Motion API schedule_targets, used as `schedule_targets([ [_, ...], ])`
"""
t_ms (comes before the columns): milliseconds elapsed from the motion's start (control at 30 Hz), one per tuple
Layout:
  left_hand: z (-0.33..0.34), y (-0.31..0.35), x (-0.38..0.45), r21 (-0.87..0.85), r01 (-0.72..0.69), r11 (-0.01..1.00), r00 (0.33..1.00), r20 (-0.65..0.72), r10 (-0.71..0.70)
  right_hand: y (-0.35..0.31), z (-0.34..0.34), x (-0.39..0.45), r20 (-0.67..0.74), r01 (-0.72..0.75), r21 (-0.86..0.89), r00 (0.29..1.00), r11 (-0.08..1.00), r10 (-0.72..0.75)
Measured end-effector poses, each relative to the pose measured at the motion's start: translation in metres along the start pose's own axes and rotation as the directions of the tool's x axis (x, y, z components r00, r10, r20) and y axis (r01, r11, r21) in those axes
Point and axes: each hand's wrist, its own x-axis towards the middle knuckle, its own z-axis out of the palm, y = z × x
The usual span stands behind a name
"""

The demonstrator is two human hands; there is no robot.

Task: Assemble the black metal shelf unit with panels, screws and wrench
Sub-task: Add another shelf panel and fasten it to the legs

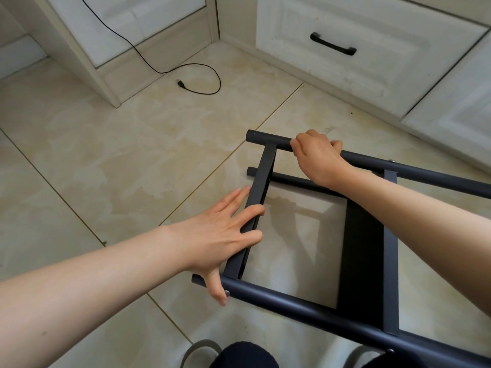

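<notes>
Fingers of right hand [316, 152] grip shelf frame [390, 235]; left hand [220, 235] presses flat.

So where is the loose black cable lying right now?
In the head view the black cable lies on the tiled floor at upper left, trailing down from the white cabinet, its plug end well clear of the shelf frame and both hands.
</notes>
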Motion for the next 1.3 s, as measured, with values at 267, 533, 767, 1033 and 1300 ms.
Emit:
schedule_targets([
  [267,0.002,0.0,0.0,-0.019,0.011,1.0,1.0,0.001,-0.011,-0.001,-0.003,-0.004,0.024,0.01,-0.015,1.0,1.0,-0.01],
  [533,0.011,0.001,-0.013,-0.301,0.028,0.953,1.0,-0.002,-0.03,-0.009,-0.011,-0.024,-0.068,0.015,0.053,0.998,0.998,-0.012],
  [767,0.018,0.006,-0.032,-0.672,0.114,0.732,0.992,0.038,-0.12,-0.034,0.002,-0.106,0.063,0.055,0.445,0.994,0.894,-0.092],
  [1033,0.029,0.015,-0.042,-0.811,0.093,0.578,0.988,0.004,-0.153,-0.027,0.038,-0.149,0.546,-0.392,0.664,0.836,0.637,-0.056],
  [1300,0.032,0.017,-0.044,-0.721,0.081,0.689,0.984,-0.052,-0.17,-0.033,0.057,-0.155,0.661,-0.518,0.677,0.74,0.522,-0.123],
])
